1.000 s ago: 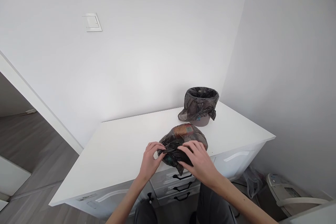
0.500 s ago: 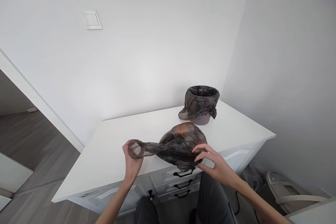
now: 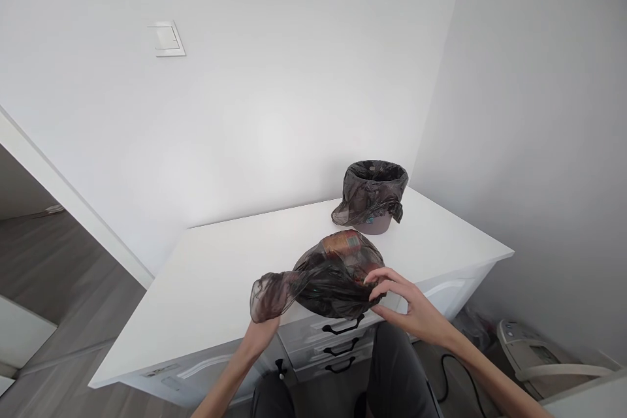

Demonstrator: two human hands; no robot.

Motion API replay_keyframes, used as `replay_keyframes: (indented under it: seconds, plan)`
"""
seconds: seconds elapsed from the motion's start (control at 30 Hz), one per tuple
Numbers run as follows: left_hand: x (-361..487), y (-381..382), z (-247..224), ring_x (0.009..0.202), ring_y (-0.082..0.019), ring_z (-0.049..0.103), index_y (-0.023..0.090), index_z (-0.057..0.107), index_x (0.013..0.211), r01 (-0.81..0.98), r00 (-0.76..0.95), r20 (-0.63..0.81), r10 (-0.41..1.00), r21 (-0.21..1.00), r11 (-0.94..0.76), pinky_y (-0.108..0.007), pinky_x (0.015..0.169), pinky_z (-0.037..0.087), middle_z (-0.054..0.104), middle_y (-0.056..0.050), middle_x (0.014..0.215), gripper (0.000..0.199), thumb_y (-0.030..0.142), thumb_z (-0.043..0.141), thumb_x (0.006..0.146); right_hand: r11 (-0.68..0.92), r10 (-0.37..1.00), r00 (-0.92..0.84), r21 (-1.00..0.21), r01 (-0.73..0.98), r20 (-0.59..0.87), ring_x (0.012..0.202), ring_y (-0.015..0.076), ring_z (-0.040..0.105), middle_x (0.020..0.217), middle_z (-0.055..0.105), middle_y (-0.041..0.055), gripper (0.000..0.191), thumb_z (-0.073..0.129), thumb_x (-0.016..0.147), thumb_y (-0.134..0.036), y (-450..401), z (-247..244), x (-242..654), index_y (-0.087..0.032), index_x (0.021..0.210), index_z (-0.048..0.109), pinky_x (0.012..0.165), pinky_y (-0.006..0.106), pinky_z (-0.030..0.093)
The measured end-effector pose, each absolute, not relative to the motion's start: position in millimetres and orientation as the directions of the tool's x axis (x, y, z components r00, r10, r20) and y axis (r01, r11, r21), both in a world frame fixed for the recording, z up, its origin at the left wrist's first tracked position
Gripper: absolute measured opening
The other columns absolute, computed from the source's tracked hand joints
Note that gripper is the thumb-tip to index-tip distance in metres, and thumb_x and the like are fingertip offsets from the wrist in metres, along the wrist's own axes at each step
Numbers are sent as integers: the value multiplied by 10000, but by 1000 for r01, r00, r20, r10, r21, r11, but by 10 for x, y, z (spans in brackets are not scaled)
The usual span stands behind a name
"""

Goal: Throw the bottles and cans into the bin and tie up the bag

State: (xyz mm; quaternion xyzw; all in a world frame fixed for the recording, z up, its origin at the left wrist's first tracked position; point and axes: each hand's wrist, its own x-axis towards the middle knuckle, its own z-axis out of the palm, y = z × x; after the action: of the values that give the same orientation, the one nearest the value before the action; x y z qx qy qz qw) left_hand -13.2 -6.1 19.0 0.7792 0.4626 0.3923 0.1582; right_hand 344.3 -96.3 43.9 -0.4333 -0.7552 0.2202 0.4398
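Note:
A filled, see-through black plastic bag (image 3: pixel 337 277) lies at the front edge of the white cabinet top (image 3: pixel 235 241), with orange and green packaging showing through. Its loose end stretches left as a twisted loop. Under that loop is my left hand (image 3: pixel 264 333), its fingers hidden behind the dark film. My right hand (image 3: pixel 404 304) pinches the bag's right side between thumb and fingers. Behind the bag stands a small bin (image 3: pixel 375 225), lined with another black bag (image 3: pixel 369 192) folded over its rim, mouth open upward.
Below the top are drawers with black handles (image 3: pixel 340 346), close to my knees. A wall rises behind and another on the right. An appliance (image 3: pixel 533 353) and a cable stand on the floor at lower right. A light switch (image 3: pixel 166 39) is on the wall.
My left hand has moved right and down, behind the bag's loose end, which now sits lower and closer to the bag's body. My right hand has barely shifted.

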Motion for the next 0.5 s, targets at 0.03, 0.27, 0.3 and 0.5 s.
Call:
replay_keyframes:
  seconds: [0.03,0.27,0.3,0.5]
  plan:
    - [-99,-44,169,1068,-330,690,304,684,1209,588,318,460,829,590,-553,-511,862,610,744,-101,1073,311,338,563,924,522,852,-228,-738,428,471,1210,254,635,1275,649,96,102,645,977,-357,-935,416,3466,-281,1021,698,1016,406,545]
    - [19,5,53,1191,-330,633,248,639,1269,623,447,475,758,442,-645,-501,988,570,671,-124,1280,386,194,523,905,380,917,31,-897,223,397,1046,261,674,1152,716,101,323,564,988,-517,-567,83,3678,-236,916,708,874,381,558]
    - [17,15,54,1182,-325,634,242,633,1273,641,440,497,748,409,-649,-492,982,570,669,-124,1279,389,180,507,910,359,916,106,-909,211,386,1032,261,670,1120,726,99,346,573,973,-540,-480,17,3715,-230,897,707,874,378,551]
    - [-19,113,67,1048,-287,687,241,663,1153,685,423,505,752,366,-630,-453,906,598,719,-100,1146,355,130,485,867,181,865,416,-948,260,280,952,253,653,996,737,103,469,556,895,-659,84,-360,3965,-209,911,687,885,386,510]
